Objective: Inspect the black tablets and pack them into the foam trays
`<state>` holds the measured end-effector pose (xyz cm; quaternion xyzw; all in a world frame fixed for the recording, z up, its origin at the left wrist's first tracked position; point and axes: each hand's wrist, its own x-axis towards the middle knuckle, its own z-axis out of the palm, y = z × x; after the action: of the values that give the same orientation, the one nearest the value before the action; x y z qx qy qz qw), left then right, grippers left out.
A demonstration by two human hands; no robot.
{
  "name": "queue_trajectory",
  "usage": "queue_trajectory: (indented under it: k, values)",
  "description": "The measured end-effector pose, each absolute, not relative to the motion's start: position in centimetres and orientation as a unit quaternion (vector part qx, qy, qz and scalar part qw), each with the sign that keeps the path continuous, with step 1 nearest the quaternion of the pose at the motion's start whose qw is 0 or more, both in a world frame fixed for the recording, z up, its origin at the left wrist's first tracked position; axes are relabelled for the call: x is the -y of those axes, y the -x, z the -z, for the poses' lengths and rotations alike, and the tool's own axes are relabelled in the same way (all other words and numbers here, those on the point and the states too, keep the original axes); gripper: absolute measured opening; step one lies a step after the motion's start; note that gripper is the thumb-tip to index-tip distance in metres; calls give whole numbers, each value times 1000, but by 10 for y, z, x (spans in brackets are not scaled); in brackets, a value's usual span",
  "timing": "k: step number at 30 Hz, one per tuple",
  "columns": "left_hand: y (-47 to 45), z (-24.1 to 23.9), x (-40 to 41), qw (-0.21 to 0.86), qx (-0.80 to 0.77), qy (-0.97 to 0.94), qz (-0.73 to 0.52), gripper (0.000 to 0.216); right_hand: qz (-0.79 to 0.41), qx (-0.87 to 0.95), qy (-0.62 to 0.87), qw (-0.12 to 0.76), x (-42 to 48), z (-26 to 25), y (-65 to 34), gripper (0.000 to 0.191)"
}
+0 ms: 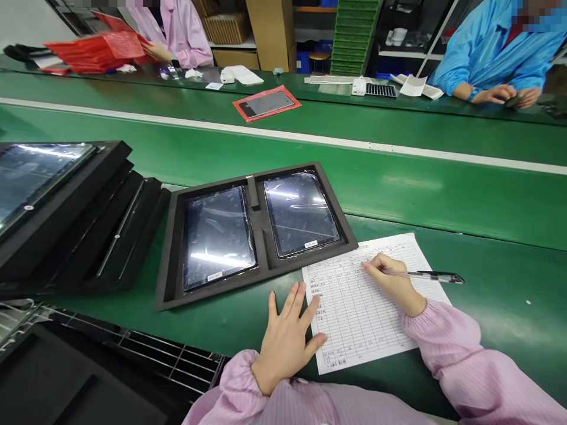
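My right hand (pixel 394 281) grips a pen (pixel 436 275) with a clear barrel and black end, its fingertips over the upper part of a printed form (pixel 363 319). The form is a ruled grid with some handwriting in it. My left hand (pixel 287 336) lies flat with fingers spread, its thumb and fingertips touching the paper's left edge. Just beyond, a black foam tray (pixel 260 239) holds two glossy screen panels, a left panel (pixel 218 236) and a right panel (pixel 301 212), each with a small white label. One corner of the form meets the tray's edge.
Stacked foam trays with panels (pixel 84 218) stand on the left, above a wire rack (pixel 177 360). A green conveyor (pixel 398 159) runs across, carrying a screen on a red sleeve (pixel 268 105). Opposite sit a person in pink (pixel 188 35) beside red sleeves and a person in blue (pixel 478 47).
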<state>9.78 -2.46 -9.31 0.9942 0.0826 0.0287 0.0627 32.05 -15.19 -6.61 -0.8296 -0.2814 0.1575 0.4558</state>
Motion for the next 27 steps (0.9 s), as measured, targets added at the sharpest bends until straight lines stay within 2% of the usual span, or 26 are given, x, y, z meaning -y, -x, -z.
queue_trajectory:
  k: [19, 27]
  values:
    - [-96, 92, 25, 8, -63, -995, -71, 55, -97, 333, 829, 438, 153, 72, -322, 34]
    - [-98, 93, 25, 32, -72, -996, -50, 56, -90, 342, 827, 437, 153, 73, -323, 36]
